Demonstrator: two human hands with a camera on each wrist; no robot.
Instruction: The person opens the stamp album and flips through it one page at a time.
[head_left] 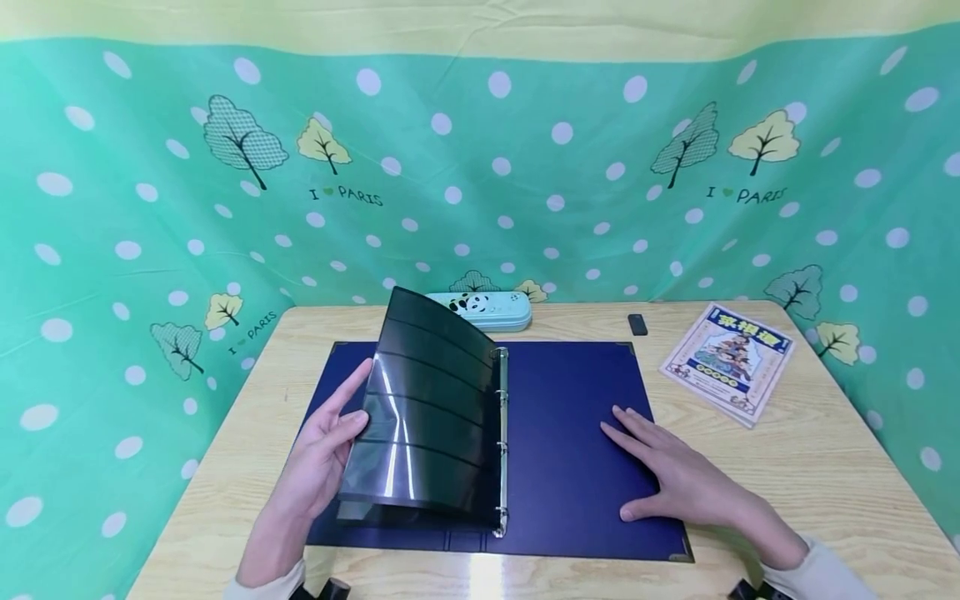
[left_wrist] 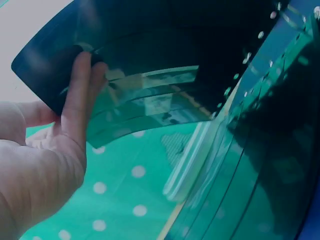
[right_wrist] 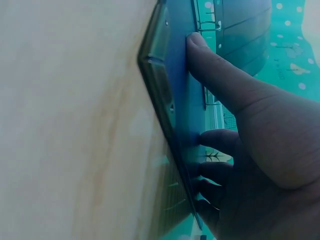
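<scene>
A dark blue ring binder (head_left: pixel 577 500) lies spread open on the table, its metal rings (head_left: pixel 503 450) running down the middle. My left hand (head_left: pixel 318 458) pinches the outer edge of a glossy black pocket page (head_left: pixel 427 408), which stands lifted and curved over the binder's left side. In the left wrist view the fingers (left_wrist: pixel 77 100) lie against one face of that page, and another pocket page shows at the right. My right hand (head_left: pixel 667 475) rests with spread fingers on the binder's right inner cover, near its outer edge; the right wrist view shows the thumb (right_wrist: pixel 215 65) touching the cover.
Behind the binder sits a light blue pencil case (head_left: pixel 495 310) with a panda on it, partly covered by the raised page. A small black object (head_left: pixel 637 324) and a printed booklet stack (head_left: pixel 731 358) lie at the right. A green dotted curtain (head_left: pixel 480 208) surrounds the table.
</scene>
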